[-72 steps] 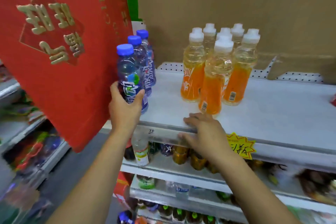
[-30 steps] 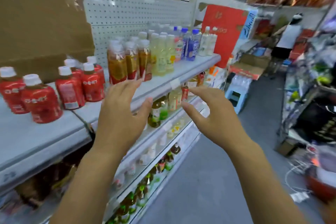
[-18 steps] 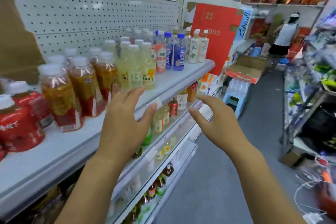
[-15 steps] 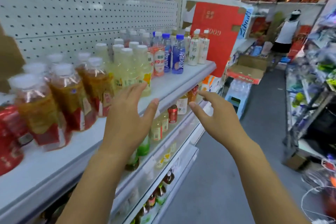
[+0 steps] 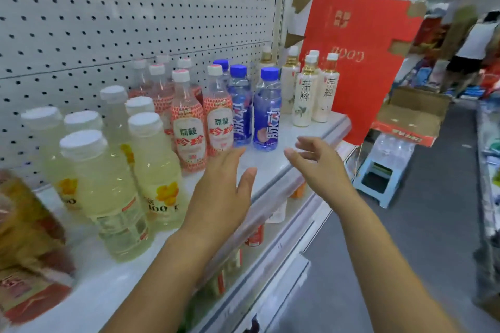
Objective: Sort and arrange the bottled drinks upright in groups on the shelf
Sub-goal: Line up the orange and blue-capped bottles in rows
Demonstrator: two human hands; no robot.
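Both your hands are empty and apart. Your left hand (image 5: 221, 192) hovers over the front of the shelf (image 5: 300, 134), fingers straight and spread, thumb out. Your right hand (image 5: 319, 167) is beside it with a clear gap between them, fingers loosely bent, at the shelf's aisle edge.

Every bottle you can see on the shelf stands upright, in groups. Just past your left fingertips are the blue bottles (image 5: 266, 113), two in front and more behind; whether a fingertip touches one cannot be told. Left of those, ahead of your left hand, stand the red-patterned bottles (image 5: 186, 127) with white caps. Nearer you, left of your left wrist, are the pale yellow bottles (image 5: 108, 197). Farther left, at the picture's edge, is an amber bottle (image 5: 27, 246), blurred. Beyond your right hand, at the shelf's far end, stand the cream tea bottles (image 5: 303, 97), with a red board (image 5: 357, 62) behind them.

A pegboard (image 5: 135, 21) backs the shelf. Right of your right hand, in the aisle, sits a blue stool (image 5: 378, 173), a cardboard box (image 5: 411, 119) beyond it.
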